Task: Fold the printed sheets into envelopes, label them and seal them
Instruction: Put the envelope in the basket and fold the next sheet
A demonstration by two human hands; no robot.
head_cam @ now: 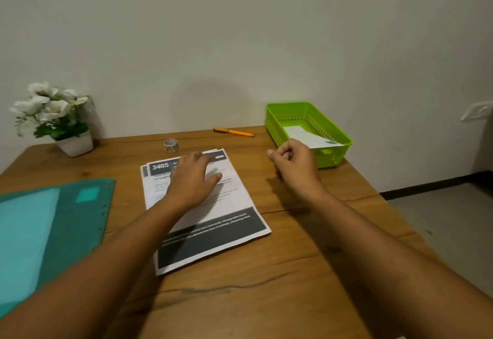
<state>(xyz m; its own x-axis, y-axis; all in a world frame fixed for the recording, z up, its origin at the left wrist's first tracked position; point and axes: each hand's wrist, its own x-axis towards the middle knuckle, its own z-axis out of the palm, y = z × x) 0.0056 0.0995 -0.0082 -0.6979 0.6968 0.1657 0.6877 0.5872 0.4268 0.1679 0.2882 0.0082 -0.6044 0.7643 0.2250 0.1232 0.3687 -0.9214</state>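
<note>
My left hand (194, 176) lay flat, fingers spread, on the stack of printed sheets (208, 221) in the middle of the wooden table (306, 272). My right hand (293, 164) hovered loosely curled, holding nothing, just before the green basket (336, 136), where a white envelope (304, 136) lay.

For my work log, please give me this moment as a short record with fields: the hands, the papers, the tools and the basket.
left hand: flat, palm down, on the printed sheets
right hand: loosely curled, empty, above the table near the basket
printed sheets: stack, unfolded, at the table's middle
tape roll: behind the sheets
orange pen: at the far edge
green basket: far right, holds one white envelope
teal folder: left, lying flat
flower pot: far left corner
</note>
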